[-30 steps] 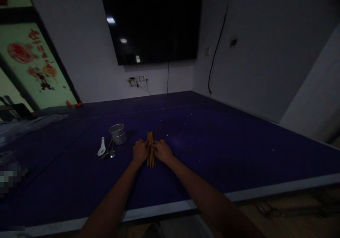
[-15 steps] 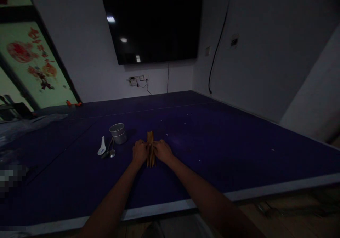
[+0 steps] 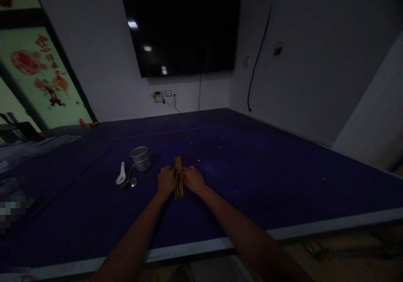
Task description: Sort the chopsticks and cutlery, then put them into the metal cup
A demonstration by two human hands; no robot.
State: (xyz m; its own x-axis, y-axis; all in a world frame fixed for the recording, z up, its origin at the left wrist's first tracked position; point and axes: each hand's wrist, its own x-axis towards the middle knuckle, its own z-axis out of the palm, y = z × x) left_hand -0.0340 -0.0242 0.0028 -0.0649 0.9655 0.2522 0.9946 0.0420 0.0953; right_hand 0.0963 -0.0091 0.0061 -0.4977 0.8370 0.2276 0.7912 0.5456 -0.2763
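Note:
A bundle of wooden chopsticks (image 3: 180, 189) lies on the dark blue table, pointing away from me. My left hand (image 3: 167, 178) is closed against its left side, and my right hand (image 3: 192, 178) grips it from the right. The fingers and thumbs of both hands meet over the middle of the bundle and hide part of it. Left of my hands stands a metal cup (image 3: 140, 159), upright. Beside the cup lie a white soup spoon (image 3: 121, 174) and a metal spoon (image 3: 134, 182), with another, darker spoon (image 3: 126, 181) between them.
The blue table (image 3: 267, 168) has a pale front edge and small white specks on it. Crumpled clear plastic (image 3: 47, 143) lies at the far left. A television (image 3: 185, 34) hangs on the back wall above some sockets (image 3: 165, 93).
The chopstick bundle looks slightly narrower at its far end, pressed closer together between my hands. My hands stay in nearly the same place. The cup and spoons have not moved.

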